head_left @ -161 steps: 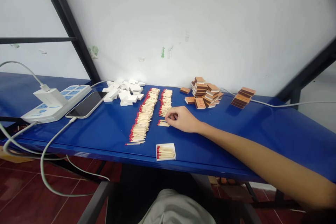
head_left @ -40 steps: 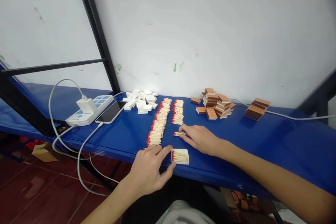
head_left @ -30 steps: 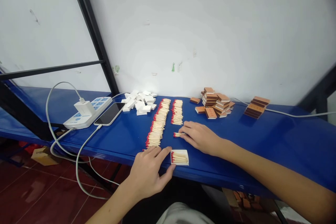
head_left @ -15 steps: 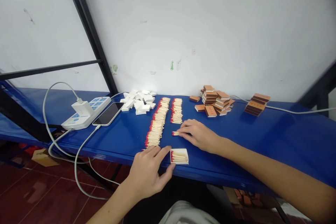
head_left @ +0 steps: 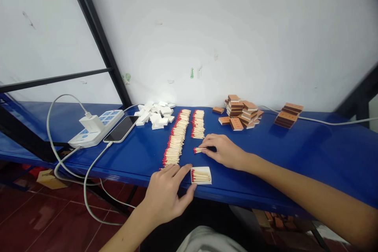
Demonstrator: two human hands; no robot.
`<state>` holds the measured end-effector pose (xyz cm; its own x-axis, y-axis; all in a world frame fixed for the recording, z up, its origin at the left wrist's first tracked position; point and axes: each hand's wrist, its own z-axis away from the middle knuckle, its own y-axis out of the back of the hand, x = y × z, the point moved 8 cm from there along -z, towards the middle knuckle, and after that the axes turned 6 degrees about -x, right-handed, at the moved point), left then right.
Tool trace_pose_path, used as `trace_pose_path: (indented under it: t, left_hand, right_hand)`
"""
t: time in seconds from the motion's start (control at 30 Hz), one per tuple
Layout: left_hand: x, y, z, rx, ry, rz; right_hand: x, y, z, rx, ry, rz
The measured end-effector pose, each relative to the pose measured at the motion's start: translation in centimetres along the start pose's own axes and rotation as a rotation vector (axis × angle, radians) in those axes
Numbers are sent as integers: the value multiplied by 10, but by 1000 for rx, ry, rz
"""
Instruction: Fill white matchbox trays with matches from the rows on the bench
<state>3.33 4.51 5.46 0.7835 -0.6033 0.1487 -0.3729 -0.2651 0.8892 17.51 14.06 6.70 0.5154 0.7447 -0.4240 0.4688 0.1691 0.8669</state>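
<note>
A small white matchbox tray (head_left: 210, 177), partly filled with red-tipped matches, lies near the front edge of the blue table. My left hand (head_left: 165, 193) steadies it, thumb and forefinger at its left corners. Beyond the tray, my right hand (head_left: 221, 149) pinches a few matches (head_left: 197, 150) between thumb and fingers, their red heads pointing left. A long row of matches (head_left: 177, 138) runs toward the wall on the left of that hand. Just past its fingertips lies a shorter row of matches (head_left: 198, 124).
White empty trays (head_left: 156, 114) are heaped at the back left. Brown matchboxes (head_left: 242, 112) are piled at the back right, with another stack (head_left: 288, 115) farther right. A phone (head_left: 121, 129), a power strip (head_left: 88, 133) and looping white cables (head_left: 86, 189) occupy the left side.
Both hands keep nearly the same places, with the right fingers still on the matches and the left at the tray. The view has shifted very slightly.
</note>
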Motion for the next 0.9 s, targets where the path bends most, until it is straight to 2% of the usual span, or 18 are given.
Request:
trace_pose_path:
  t: [0.27, 0.57, 0.9]
  left_hand:
    - [0, 0, 0, -5, 6, 9]
    - [-1, -1, -1, -10, 13, 9]
    - [-1, -1, 1, 8, 6, 12]
  right_hand:
    - [-1, 0, 3, 36, -12, 64]
    - [-11, -9, 3, -70, -11, 196]
    - [-19, -7, 2, -151, 13, 271]
